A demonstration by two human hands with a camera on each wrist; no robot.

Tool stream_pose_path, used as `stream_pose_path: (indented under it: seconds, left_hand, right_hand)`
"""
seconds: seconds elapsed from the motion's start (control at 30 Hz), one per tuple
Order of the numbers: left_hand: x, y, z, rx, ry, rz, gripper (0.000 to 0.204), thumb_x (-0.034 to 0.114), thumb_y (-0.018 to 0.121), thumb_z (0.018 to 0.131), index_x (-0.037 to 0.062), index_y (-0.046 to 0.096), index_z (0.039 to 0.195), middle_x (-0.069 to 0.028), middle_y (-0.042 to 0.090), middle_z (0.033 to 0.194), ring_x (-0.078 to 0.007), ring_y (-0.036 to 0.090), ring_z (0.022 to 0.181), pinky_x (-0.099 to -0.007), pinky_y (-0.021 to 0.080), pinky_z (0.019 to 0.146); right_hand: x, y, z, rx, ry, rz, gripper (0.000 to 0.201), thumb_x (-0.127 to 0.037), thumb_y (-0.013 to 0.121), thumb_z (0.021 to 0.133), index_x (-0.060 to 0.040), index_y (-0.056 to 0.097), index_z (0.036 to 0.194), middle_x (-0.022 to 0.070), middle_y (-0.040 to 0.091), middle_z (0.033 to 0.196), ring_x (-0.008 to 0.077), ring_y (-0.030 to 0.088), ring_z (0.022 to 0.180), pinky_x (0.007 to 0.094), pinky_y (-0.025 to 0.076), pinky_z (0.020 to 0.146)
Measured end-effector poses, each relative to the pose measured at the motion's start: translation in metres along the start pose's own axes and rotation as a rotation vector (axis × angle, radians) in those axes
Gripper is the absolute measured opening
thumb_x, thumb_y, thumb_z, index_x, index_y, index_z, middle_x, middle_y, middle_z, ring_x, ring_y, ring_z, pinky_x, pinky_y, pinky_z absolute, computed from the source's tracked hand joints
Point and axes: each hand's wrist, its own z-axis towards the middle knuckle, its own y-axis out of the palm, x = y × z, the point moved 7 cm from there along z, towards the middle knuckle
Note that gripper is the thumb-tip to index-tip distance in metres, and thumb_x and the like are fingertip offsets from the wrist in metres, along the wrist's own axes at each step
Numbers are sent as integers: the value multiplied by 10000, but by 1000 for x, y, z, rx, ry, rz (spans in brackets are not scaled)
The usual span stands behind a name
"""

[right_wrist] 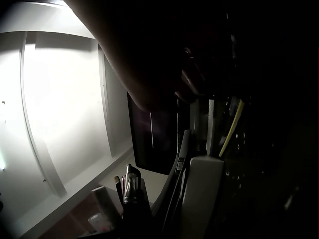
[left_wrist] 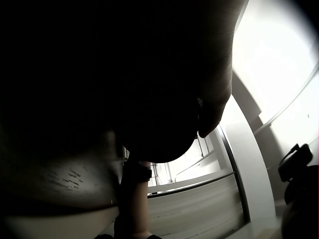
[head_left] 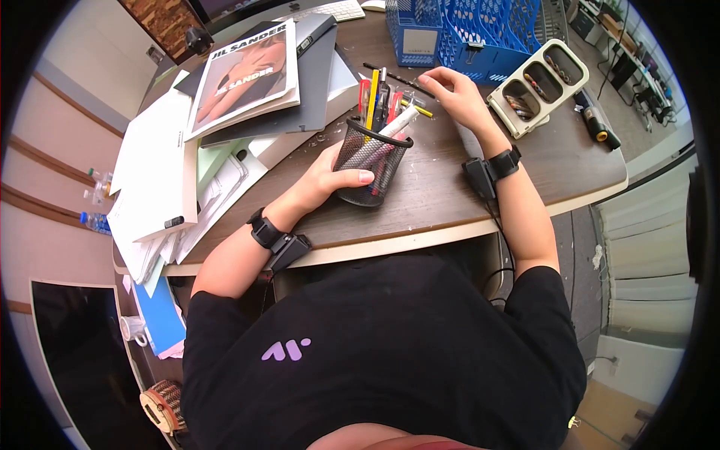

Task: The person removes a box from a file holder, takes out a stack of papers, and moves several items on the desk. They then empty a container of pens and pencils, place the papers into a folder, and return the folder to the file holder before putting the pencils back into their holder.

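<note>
A black mesh pen cup (head_left: 371,184) stands tilted near the desk's front edge, filled with several pens, a yellow pencil (head_left: 373,97) and a white-capped marker (head_left: 400,121). My left hand (head_left: 328,180) grips the cup from its left side, thumb across the front. Behind and right of the cup, the fingertips of my right hand (head_left: 459,100) pinch a thin dark, pencil-like stick (head_left: 394,76). Its far end points up and left. A yellow-green pencil (head_left: 420,109) lies between the cup and the right hand. The left wrist view is mostly dark, hiding the grip.
Papers and a magazine (head_left: 244,79) are stacked on the left. At the back stand blue file holders (head_left: 480,56). A cream three-slot organizer (head_left: 536,86) lies to the right, beside a dark tube (head_left: 598,124). A keyboard (head_left: 330,11) sits at the far edge.
</note>
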Motion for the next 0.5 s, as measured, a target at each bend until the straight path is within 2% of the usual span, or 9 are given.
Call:
stream_pose_path:
  seconds: [0.07, 0.1, 0.2, 0.33, 0.37, 0.5]
  left_hand:
    - [1, 1, 0, 0, 1, -8, 644, 317, 742, 827, -10, 520, 1336, -45, 606, 1151, -121, 544, 1048, -273, 426, 969]
    - [0, 1, 1, -4, 1, -9, 643, 318, 743, 829, -11, 520, 1334, -44, 606, 1149, -121, 545, 1046, -273, 427, 967]
    - [-4, -1, 1, 0, 0, -6, 628, 320, 743, 832, -9, 525, 1320, -42, 609, 1137, -120, 550, 1035, -273, 432, 960]
    - [-2, 0, 1, 17, -12, 15, 644, 313, 724, 807, -22, 519, 1317, -67, 622, 1166, -134, 571, 1050, -280, 442, 956]
    - [-2, 0, 1, 13, -11, 27, 638, 313, 722, 809, -22, 521, 1313, -67, 623, 1160, -135, 572, 1045, -280, 443, 953]
    - [-5, -2, 1, 8, 4, 42, 613, 310, 716, 812, -20, 532, 1295, -65, 627, 1134, -137, 576, 1023, -279, 448, 941]
  right_hand:
    - [-14, 10, -4, -146, 1, 240, 333, -317, 635, 979, -32, 685, 1144, 22, 689, 949, 85, 616, 853, 250, 489, 767]
    - [-21, 19, -8, -285, 46, 351, 323, -313, 633, 984, -20, 685, 1108, -6, 656, 898, 63, 584, 807, 231, 480, 753]
    - [-32, 36, -19, -455, 55, 413, 271, -301, 625, 994, -36, 678, 1004, -35, 624, 862, 43, 565, 768, 211, 475, 734]
    - [-24, 27, -14, -328, 129, 525, 257, -307, 625, 996, -60, 663, 936, -27, 599, 794, 46, 557, 703, 217, 478, 681]
    - [-14, 17, -8, -195, 164, 568, 307, -360, 669, 963, -57, 671, 914, -37, 582, 721, 55, 558, 654, 212, 477, 651]
    - [18, -33, 2, 224, 253, 752, 287, -353, 677, 961, -74, 655, 894, -37, 566, 712, 64, 534, 611, 230, 499, 631]
